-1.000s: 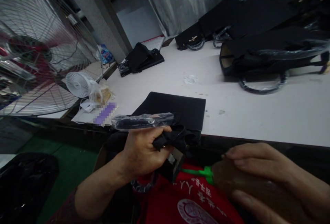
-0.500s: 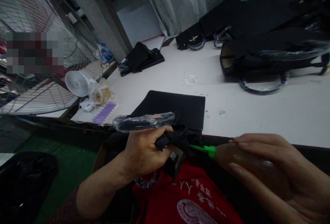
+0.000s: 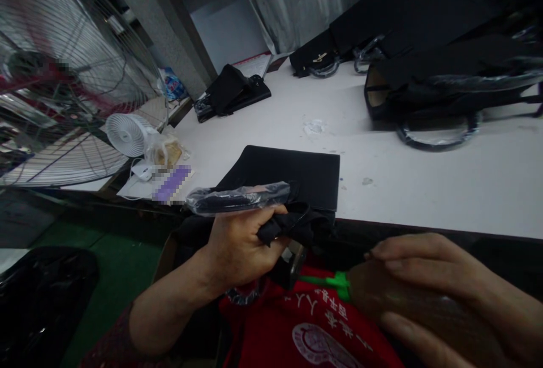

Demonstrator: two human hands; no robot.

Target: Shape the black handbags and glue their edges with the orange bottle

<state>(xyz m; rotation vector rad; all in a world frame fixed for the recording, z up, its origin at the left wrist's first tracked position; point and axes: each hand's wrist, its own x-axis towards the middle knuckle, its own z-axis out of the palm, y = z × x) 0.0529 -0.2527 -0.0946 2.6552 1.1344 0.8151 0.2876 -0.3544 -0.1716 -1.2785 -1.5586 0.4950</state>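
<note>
My left hand (image 3: 241,249) is closed round bunched black fabric of a black bag (image 3: 292,173) at the table's front edge. A plastic-wrapped bag handle (image 3: 241,198) lies across the top of that hand, and another wrapped handle (image 3: 244,294) hangs below it. In my right hand (image 3: 445,277) is a squeeze bottle (image 3: 382,289) of brownish contents, held on its side. The bottle's thin green nozzle (image 3: 324,282) points left, close to the bag's lower edge. Whether the tip touches the bag I cannot tell.
Black bags with wrapped handles (image 3: 441,144) lie on the white table (image 3: 424,193) to the right and back. A folded black piece (image 3: 229,94) sits at the back left. A small white fan (image 3: 127,135) and a large caged fan (image 3: 85,74) stand left. A red apron (image 3: 271,328) covers my lap.
My right hand has brought the bottle lower, and its green nozzle now points at a spot further down and slightly left. My left hand keeps its grip on the bag almost unmoved.
</note>
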